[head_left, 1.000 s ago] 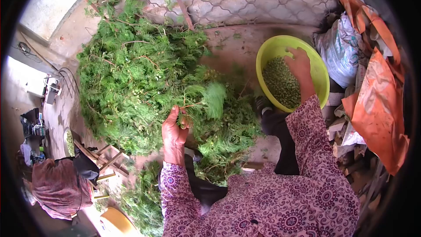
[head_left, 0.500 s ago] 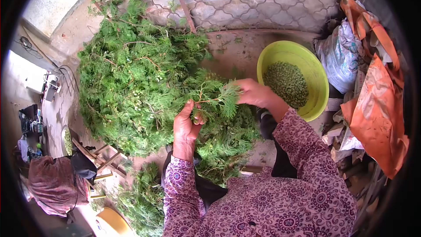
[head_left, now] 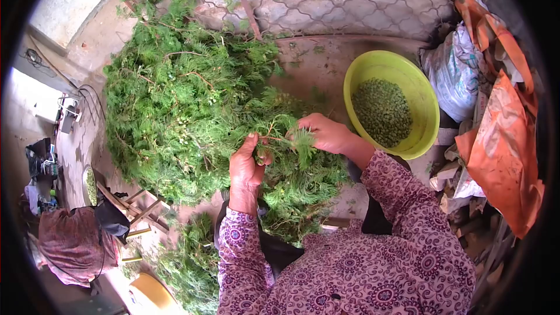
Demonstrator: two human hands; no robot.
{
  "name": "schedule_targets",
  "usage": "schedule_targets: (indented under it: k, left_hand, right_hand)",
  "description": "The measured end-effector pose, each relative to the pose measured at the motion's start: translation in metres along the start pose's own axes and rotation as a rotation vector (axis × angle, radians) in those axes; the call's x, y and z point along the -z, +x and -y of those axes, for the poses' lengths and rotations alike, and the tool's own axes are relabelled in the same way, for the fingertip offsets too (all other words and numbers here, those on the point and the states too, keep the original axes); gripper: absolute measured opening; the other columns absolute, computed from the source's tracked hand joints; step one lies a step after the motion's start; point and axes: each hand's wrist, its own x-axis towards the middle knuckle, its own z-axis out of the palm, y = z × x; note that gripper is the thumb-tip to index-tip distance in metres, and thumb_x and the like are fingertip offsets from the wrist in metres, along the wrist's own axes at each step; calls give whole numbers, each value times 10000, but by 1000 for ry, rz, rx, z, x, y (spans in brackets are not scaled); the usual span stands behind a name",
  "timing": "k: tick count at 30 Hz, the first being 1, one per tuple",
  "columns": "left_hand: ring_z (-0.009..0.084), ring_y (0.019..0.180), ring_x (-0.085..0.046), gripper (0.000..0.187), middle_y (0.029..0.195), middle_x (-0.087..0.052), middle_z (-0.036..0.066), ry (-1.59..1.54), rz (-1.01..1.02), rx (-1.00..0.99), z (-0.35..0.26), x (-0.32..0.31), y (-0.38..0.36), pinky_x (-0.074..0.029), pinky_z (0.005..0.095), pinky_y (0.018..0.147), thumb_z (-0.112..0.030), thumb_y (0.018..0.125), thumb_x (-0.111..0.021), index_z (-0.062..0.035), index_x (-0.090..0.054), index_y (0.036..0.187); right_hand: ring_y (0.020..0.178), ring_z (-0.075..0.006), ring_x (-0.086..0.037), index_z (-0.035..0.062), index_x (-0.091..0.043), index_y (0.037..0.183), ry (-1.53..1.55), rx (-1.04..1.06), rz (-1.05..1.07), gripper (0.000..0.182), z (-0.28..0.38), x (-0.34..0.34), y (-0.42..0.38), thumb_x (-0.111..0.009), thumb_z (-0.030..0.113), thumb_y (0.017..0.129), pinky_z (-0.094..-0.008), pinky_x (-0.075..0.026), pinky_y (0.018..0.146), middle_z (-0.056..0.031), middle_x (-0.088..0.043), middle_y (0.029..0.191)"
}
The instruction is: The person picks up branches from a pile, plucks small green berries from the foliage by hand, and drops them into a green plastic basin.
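Note:
A small leafy evergreen sprig with a reddish stem is stretched between my hands. My left hand pinches its stem end between thumb and fingers. At the sprig's other side, my right hand has its fingers closed on the green foliage; the fingertips are partly hidden by the leaves. Below and to the left spreads a large heap of cut evergreen branches. To the right of my right hand stands a yellow-green basin holding many small green cones.
A wire mesh fence borders the far side. White woven sacks and an orange bag lie at the right beside wood pieces. At lower left are a draped cloth, a wooden stool frame and an orange-yellow tub.
My right hand has moved slightly left and down along the sprig, closer to my left hand. My left hand stays almost in place, still gripping the stem.

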Motion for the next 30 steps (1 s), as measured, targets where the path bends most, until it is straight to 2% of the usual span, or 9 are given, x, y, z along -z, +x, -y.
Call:
schedule_targets:
  k: [3,6,8,12,16,17,19,27,30]
  left_hand:
    - [126,558,-459,153,715,-527,46,57,-92,-64,-3,-3,-3,-369,253,427,-208,822,-571,-63,-535,858]
    - [98,463,-399,153,623,-493,25,-102,42,-205,-33,37,2,-332,228,406,-211,823,-564,-62,-537,843]
    - [92,447,-385,146,598,-485,13,-135,78,-286,-39,41,-3,-323,220,401,-211,824,-565,-68,-536,824]
    - [83,444,-392,135,589,-484,-8,51,-279,-285,-20,42,-10,-336,226,395,-190,826,-570,-77,-536,759]
    - [79,484,-434,137,638,-532,-1,252,-399,-373,-16,81,-17,-350,244,411,-196,827,-566,-77,-559,760]
    - [71,478,-440,127,598,-519,-11,256,-415,-391,-16,87,-24,-352,234,391,-173,821,-576,-74,-565,743]
    - [66,475,-432,131,613,-530,-10,278,-456,-381,-16,89,-48,-337,208,395,-189,825,-569,-79,-573,756]
    - [71,484,-385,207,621,-466,-23,446,-787,-608,-87,187,-196,-313,210,403,-311,800,-580,-109,-557,762]
    - [70,479,-339,211,606,-430,-25,618,-1099,-627,-85,200,-275,-287,199,399,-285,821,-532,-85,-543,752]
  right_hand:
    - [564,-79,-496,-17,-595,786,-437,-89,-9,204,17,-9,-5,-574,186,793,-258,-399,520,-26,-575,620]
    - [493,-124,-472,6,-589,705,-661,171,-36,138,11,-4,-20,-563,140,731,-279,-382,476,-76,-526,563]
    - [502,-176,-511,26,-595,719,-705,199,-236,108,4,18,-35,-565,130,717,-295,-412,499,-84,-539,583]
    - [643,-327,-548,59,-609,717,-1025,274,-779,85,7,83,-59,-544,75,666,-397,-446,633,-167,-548,641]
    - [714,-362,-556,43,-626,764,-1323,229,-1114,150,-13,149,-100,-508,85,681,-419,-446,690,-204,-583,728]
    - [714,-362,-556,43,-626,764,-1314,222,-1128,150,-19,161,-110,-508,85,681,-419,-446,690,-204,-583,728]
    - [755,-368,-560,27,-622,773,-1327,-117,-1080,173,-24,175,-128,-510,121,683,-423,-449,700,-208,-590,783]
    - [696,-339,-561,28,-603,729,-1209,-176,-903,145,-29,164,-143,-549,156,685,-416,-445,645,-170,-588,720]
    - [703,-339,-561,30,-601,726,-1189,-183,-823,142,-30,157,-136,-553,158,687,-421,-446,645,-169,-590,736]
